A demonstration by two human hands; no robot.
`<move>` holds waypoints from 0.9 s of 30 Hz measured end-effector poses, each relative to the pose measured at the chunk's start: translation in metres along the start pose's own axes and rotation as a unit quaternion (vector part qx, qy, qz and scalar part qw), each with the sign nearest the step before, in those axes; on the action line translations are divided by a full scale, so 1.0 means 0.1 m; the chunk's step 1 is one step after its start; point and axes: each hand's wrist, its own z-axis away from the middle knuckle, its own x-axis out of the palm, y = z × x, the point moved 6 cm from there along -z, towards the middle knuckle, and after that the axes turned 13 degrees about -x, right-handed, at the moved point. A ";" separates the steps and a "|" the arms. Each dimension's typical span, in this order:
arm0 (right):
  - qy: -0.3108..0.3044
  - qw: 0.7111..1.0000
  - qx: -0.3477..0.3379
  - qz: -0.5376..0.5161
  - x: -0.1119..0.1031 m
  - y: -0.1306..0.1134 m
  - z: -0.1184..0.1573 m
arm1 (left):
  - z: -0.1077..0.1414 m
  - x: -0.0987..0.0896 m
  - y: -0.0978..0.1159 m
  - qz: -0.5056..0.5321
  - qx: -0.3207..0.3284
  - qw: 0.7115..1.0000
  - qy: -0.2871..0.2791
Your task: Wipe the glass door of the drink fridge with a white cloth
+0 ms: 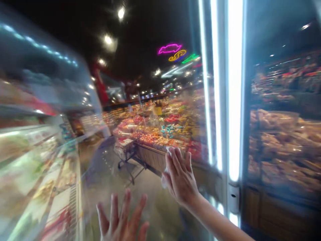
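Observation:
My right hand [182, 179] lies flat over a crumpled white cloth or tissue [165, 180], whose edges show at the fingertips and beside the thumb. It seems to press the cloth on a clear glass pane, through which the shop shows. Lower and to the left, my left hand [123, 219] is raised with its fingers spread, and nothing is in it. Whether its fingers touch the glass cannot be made out.
Bright vertical light tubes [235, 90] stand right of my right hand. A shopping cart [125, 152] is beyond, beside a long display of colourful packets [155, 137]. Lit shelves of goods [42, 187] run along the left.

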 end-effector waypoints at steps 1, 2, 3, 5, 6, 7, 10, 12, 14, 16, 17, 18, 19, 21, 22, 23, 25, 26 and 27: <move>-0.002 1.000 0.011 -0.006 -0.03 -0.02 -0.04 | -0.14 -0.07 0.03 0.016 0.004 1.000 -0.004; 0.001 1.000 0.016 -0.012 -0.06 -0.07 -0.01 | -0.24 -0.12 0.06 0.033 -0.003 0.999 -0.008; 0.007 1.000 0.013 -0.017 -0.09 -0.14 0.08 | -0.31 -0.14 0.08 0.048 -0.014 0.999 -0.010; 0.023 0.999 -0.008 -0.028 -0.13 -0.24 0.27 | -0.38 -0.12 0.12 0.058 -0.032 0.998 -0.009; 0.031 0.999 -0.020 -0.033 -0.13 -0.21 0.30 | -0.40 -0.09 0.15 0.057 -0.036 0.998 -0.008; 0.038 0.998 -0.028 -0.038 -0.13 -0.13 0.25 | -0.42 -0.06 0.17 0.054 -0.038 0.998 -0.006; 0.039 0.997 -0.008 -0.059 -0.09 0.38 -0.26 | -0.54 -0.01 0.26 0.035 -0.055 0.998 0.010; 0.032 0.995 0.025 -0.086 -0.06 0.69 -0.60 | -0.65 -0.01 0.33 0.013 -0.066 0.998 0.015; 0.031 0.994 0.025 -0.098 -0.06 0.76 -0.64 | -0.75 -0.02 0.42 -0.006 -0.078 0.997 0.016; 0.027 0.995 0.001 -0.098 -0.07 0.61 -0.37 | -0.84 -0.02 0.52 -0.014 -0.082 0.996 0.021; 0.022 0.995 -0.017 -0.097 -0.07 0.51 -0.18 | -0.87 -0.03 0.57 -0.015 -0.081 0.996 0.028; 0.022 0.994 -0.033 -0.097 -0.08 0.43 -0.02 | -0.91 -0.03 0.61 -0.015 -0.078 0.996 0.036; 0.022 0.994 -0.049 -0.098 -0.09 0.38 0.09 | -0.95 -0.03 0.65 -0.019 -0.072 0.996 0.041; 0.022 0.993 -0.062 -0.096 -0.12 0.44 0.03 | -1.05 -0.03 0.71 -0.032 -0.060 0.997 0.048; 0.022 0.994 -0.060 -0.094 -0.13 0.54 -0.12 | -1.11 -0.04 0.72 -0.039 -0.055 0.996 0.053; 0.023 0.994 -0.050 -0.090 -0.15 0.66 -0.32 | -1.18 -0.05 0.73 -0.045 -0.050 0.996 0.057; 0.034 0.995 -0.029 -0.089 -0.19 0.89 -0.71 | -1.32 -0.08 0.73 -0.052 -0.040 0.995 0.070; 0.036 0.995 -0.030 -0.090 -0.20 0.95 -0.85 | -1.38 -0.11 0.71 -0.054 -0.034 0.995 0.076; 0.038 0.994 -0.049 -0.092 -0.20 0.96 -0.92 | -1.44 -0.13 0.70 -0.056 -0.028 0.995 0.080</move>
